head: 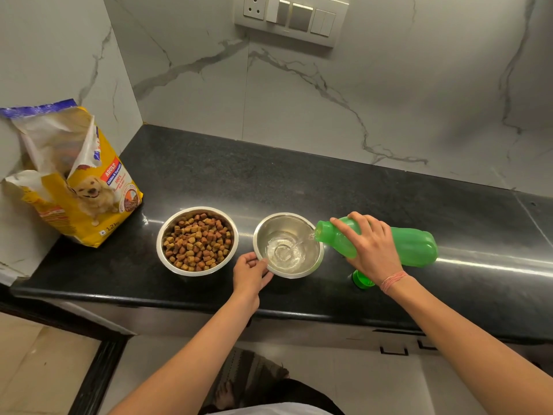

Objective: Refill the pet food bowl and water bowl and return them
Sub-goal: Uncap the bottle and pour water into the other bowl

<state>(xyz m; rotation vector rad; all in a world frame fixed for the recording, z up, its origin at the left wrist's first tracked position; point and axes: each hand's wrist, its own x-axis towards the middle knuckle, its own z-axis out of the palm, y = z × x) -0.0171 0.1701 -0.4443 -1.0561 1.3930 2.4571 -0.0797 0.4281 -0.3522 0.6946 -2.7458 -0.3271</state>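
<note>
Head view shows the pour under way: the right hand [369, 248] is wrapped around the green bottle [416, 245], which lies nearly level with its mouth just over the right rim of the water bowl [311, 259], and a thin stream runs into a shallow pool at the bottom. The left hand [251, 272] pinches that bowl's near-left rim, steadying it on the black bench [299, 187]. The food bowl [169, 232] sits just beside it to the left, already heaped with kibble [197, 241], with the opened food bag [80, 187] standing at the bench's left end. To do this step well, I'd keep the mouth low and inside the rim, raise the bottle's base slowly so the stream stays narrow, and stop short of the brim (the bowl must be carried afterwards). The green cap [362, 280] rests on the bench near the right wrist, ready for closing.
</note>
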